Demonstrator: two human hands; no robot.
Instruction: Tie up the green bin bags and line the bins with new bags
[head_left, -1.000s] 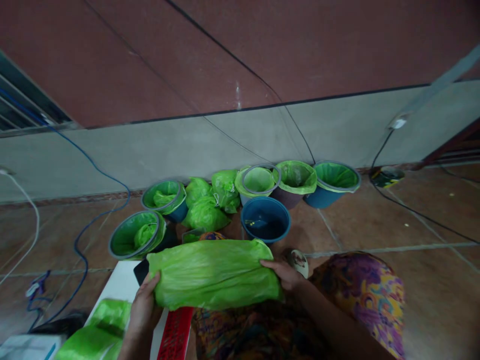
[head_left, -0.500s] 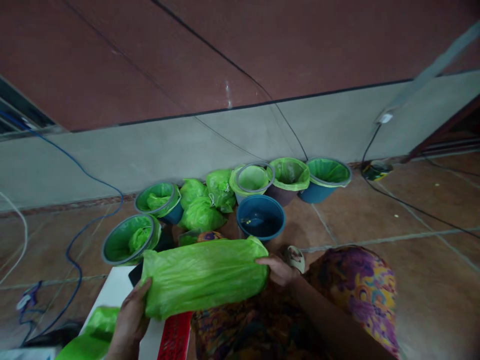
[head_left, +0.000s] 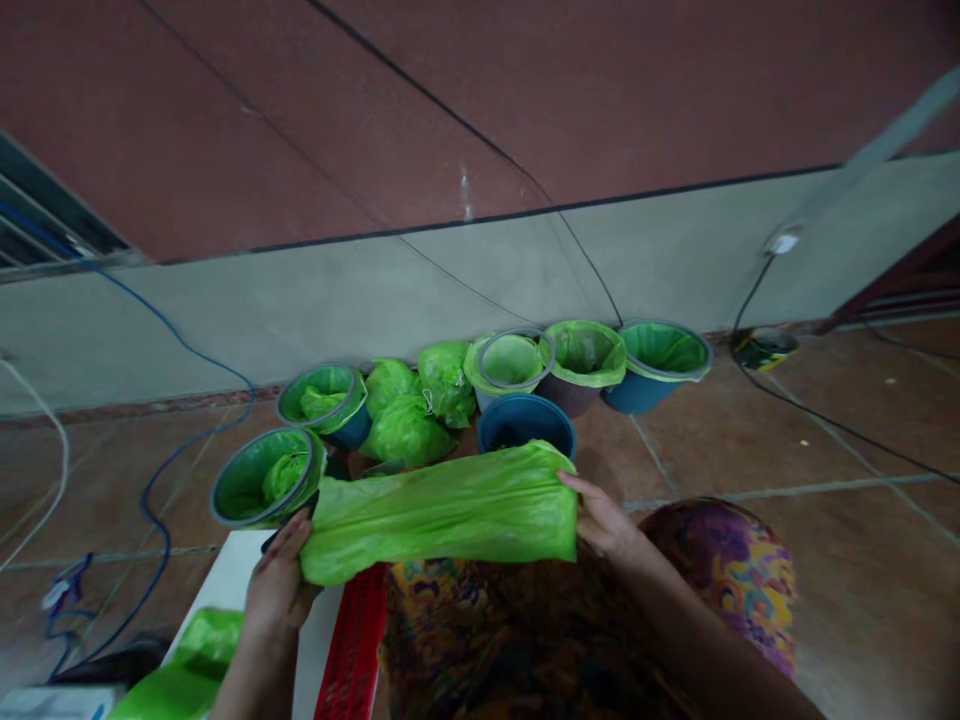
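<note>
I hold a flattened green plastic bag (head_left: pixel 442 510) stretched sideways between both hands, above my lap in patterned cloth. My left hand (head_left: pixel 279 585) grips its left end, fingers closed over the edge. My right hand (head_left: pixel 602 520) grips the right end. Just behind the bag sits an unlined blue bucket (head_left: pixel 526 424), partly hidden by it.
Several buckets lined with green bags (head_left: pixel 268 478) (head_left: pixel 664 362) and tied green bags (head_left: pixel 409 428) stand along the grey wall. A white board (head_left: pixel 240 580), a red object (head_left: pixel 352 650) and more green bags (head_left: pixel 187 670) lie at lower left. Cables (head_left: pixel 157 480) run across the tiled floor.
Both hands have lifted the bag and shifted it right and up; it now covers the front of the blue bucket. The bag looks more stretched out.
</note>
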